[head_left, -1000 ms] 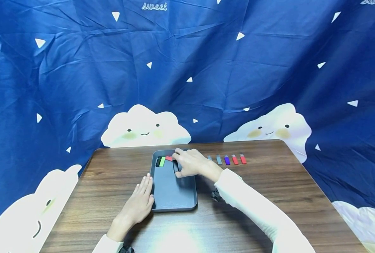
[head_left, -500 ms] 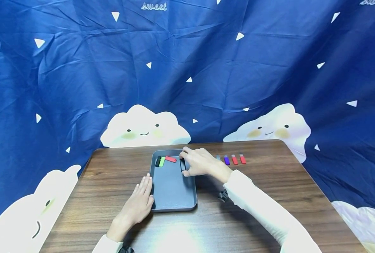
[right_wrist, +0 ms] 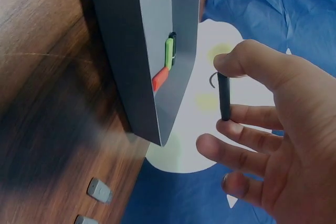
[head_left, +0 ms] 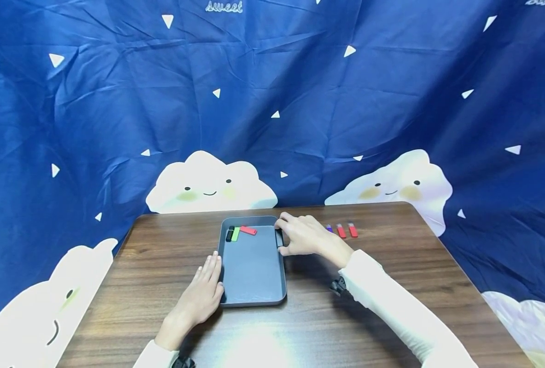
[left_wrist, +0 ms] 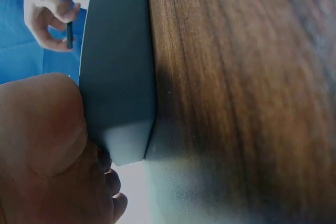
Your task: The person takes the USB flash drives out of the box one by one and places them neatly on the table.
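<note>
My left hand (head_left: 199,294) rests along the left side of the grey tray (head_left: 254,281), its fingers straight. In the right wrist view my right hand (right_wrist: 262,114) pinches a black USB stick (right_wrist: 224,98) end to end between thumb and finger. Seen from the head, that hand is raised over the tray's right rim, near its far corner. Inside the tray's far left part lie a black USB stick (head_left: 229,234), a green one (head_left: 235,234) and a red one (head_left: 248,230). The red piece lies slanted beside the green one.
Right of the tray, a row of USB sticks lies on the wooden table (head_left: 392,271): a purple one (head_left: 330,228), a red one (head_left: 341,231) and another red one (head_left: 353,231). Grey sticks (right_wrist: 100,190) show in the right wrist view. A blue cloth (head_left: 272,76) hangs behind.
My right hand has moved right with the black USB stick, from over the tray's inside to its right rim. The red stick in the tray is now uncovered. My left hand has stayed put.
</note>
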### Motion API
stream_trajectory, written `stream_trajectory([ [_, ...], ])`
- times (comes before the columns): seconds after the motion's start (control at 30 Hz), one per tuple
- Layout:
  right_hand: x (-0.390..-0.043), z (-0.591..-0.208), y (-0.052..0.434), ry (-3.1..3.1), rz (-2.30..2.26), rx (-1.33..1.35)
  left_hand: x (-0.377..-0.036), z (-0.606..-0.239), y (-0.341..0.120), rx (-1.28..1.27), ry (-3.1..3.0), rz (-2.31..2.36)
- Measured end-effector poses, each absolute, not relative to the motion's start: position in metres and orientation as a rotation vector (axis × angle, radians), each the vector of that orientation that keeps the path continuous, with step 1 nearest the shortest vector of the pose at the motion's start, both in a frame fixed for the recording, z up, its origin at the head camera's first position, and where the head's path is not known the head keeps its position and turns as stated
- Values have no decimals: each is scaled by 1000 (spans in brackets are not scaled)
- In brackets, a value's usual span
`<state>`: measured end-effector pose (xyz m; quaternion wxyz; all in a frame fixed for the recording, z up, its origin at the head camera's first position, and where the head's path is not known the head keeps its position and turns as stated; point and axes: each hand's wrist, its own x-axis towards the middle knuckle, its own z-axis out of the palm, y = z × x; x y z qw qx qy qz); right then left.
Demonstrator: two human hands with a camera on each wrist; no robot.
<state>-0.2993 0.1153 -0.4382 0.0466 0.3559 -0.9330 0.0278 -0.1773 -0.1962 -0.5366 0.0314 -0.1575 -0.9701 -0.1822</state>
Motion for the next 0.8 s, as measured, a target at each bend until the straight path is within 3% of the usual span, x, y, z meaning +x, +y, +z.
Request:
stream_trajectory([
  [0.8, -293, -445, 168, -2834, 119, 976, -178, -537, -197, -497, -2973, -594],
])
